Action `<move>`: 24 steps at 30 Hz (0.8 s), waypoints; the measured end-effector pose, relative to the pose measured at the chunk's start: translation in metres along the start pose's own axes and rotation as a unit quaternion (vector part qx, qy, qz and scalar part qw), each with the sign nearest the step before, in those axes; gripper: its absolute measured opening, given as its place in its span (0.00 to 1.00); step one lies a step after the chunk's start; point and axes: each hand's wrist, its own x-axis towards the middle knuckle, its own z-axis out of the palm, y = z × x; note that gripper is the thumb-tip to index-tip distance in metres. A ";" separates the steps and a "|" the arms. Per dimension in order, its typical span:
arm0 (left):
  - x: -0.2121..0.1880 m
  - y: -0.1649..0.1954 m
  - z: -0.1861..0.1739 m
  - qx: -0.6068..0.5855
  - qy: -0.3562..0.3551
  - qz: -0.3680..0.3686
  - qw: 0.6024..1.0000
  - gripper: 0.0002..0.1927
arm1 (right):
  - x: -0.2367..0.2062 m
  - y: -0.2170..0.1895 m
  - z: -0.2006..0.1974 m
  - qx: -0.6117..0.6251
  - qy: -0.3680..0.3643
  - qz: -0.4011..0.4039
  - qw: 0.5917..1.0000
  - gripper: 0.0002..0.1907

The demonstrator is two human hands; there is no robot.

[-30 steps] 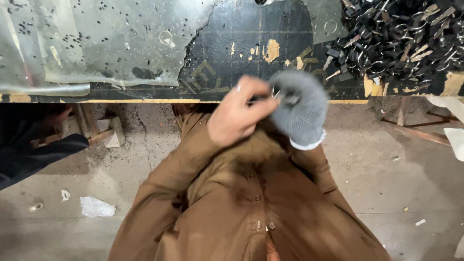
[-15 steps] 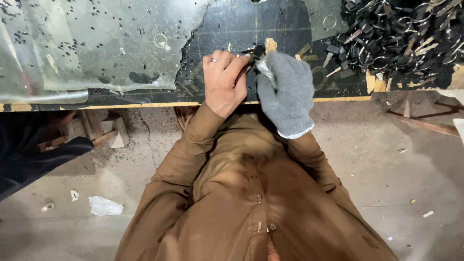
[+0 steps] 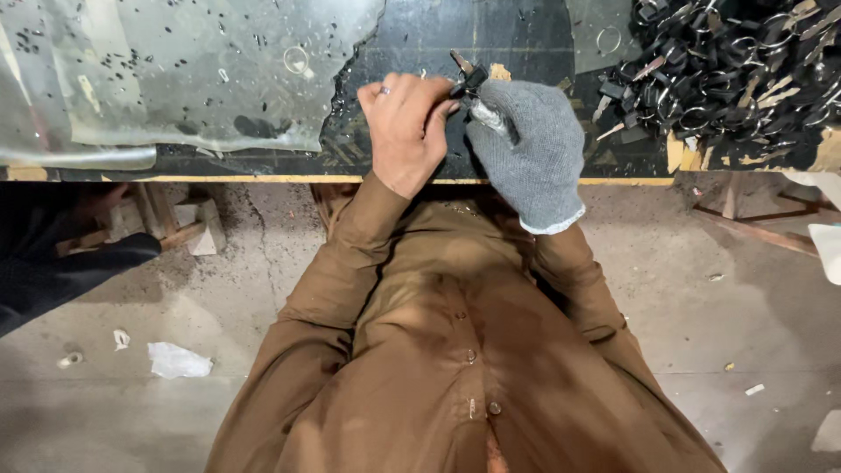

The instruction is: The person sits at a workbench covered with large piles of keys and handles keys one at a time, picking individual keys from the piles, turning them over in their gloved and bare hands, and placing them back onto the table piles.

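My bare left hand [image 3: 405, 130], with a ring on one finger, and my right hand [image 3: 530, 149] in a grey knit glove meet over the front edge of the dark workbench [image 3: 420, 39]. Between their fingertips they pinch a small black-headed key [image 3: 466, 77] with a metal blade pointing away from me. Both hands close on it. A metal ring or tool in the gloved hand [image 3: 491, 118] shows only partly. Brown sleeves run down to my body.
A big heap of black keys and key rings [image 3: 727, 74] fills the bench's right end. A clear plastic sheet [image 3: 175, 70] speckled with black bits covers the left side. A dark sleeve [image 3: 61, 271] sits at left. Scraps of paper [image 3: 175, 359] lie on the concrete floor.
Both hands have moved forward from above my chest onto the workbench, still joined around the key. The view shifted slightly with them.
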 end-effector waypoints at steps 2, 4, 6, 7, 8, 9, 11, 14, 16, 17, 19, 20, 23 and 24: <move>0.000 -0.004 -0.002 0.038 -0.018 0.040 0.998 0.12 | -0.003 0.004 0.002 0.001 0.017 0.007 1.000 0.21; 0.000 -0.010 -0.003 0.035 -0.050 0.060 0.996 0.12 | -0.003 0.008 0.005 -0.007 0.012 -0.032 0.999 0.20; -0.003 -0.015 -0.002 0.033 -0.066 0.060 0.995 0.11 | -0.003 0.010 0.007 -0.025 -0.010 -0.056 0.998 0.20; -0.004 -0.016 -0.001 0.032 -0.065 0.058 0.996 0.11 | -0.003 0.012 0.008 -0.043 -0.022 -0.064 0.997 0.21; -0.006 -0.015 0.000 0.030 -0.063 0.058 0.996 0.10 | -0.004 0.013 0.008 -0.062 -0.033 -0.071 0.995 0.21; -0.006 -0.014 0.001 0.032 -0.055 0.055 0.996 0.11 | -0.005 0.013 0.009 -0.056 -0.025 -0.071 0.996 0.22; -0.005 -0.007 -0.002 0.038 -0.041 0.044 0.997 0.13 | -0.008 0.014 0.006 -0.041 -0.015 -0.069 0.997 0.23; -0.001 0.008 -0.015 0.097 -0.020 0.057 0.993 0.19 | -0.015 0.011 -0.002 0.192 0.023 0.122 0.973 0.19; -0.001 0.020 -0.031 0.085 -0.081 0.123 0.985 0.21 | -0.023 0.008 -0.013 0.203 0.030 0.108 0.973 0.29; -0.004 0.026 -0.035 0.078 -0.110 0.157 0.978 0.22 | -0.028 0.006 -0.017 0.207 0.034 0.100 0.973 0.34; -0.013 0.036 -0.037 -0.098 -0.154 0.074 0.980 0.20 | -0.040 -0.001 -0.016 0.170 0.002 0.063 0.983 0.34; -0.022 0.042 -0.035 -0.185 -0.175 0.030 0.967 0.20 | -0.048 -0.004 -0.013 0.153 -0.016 0.046 0.987 0.34; -0.046 0.047 -0.022 -0.472 -0.101 -0.161 0.861 0.24 | -0.065 -0.005 -0.002 0.274 0.037 0.134 0.952 0.36; -0.055 0.048 -0.020 -0.419 -0.119 -0.154 0.887 0.21 | -0.069 -0.004 0.001 0.308 0.040 0.153 0.938 0.35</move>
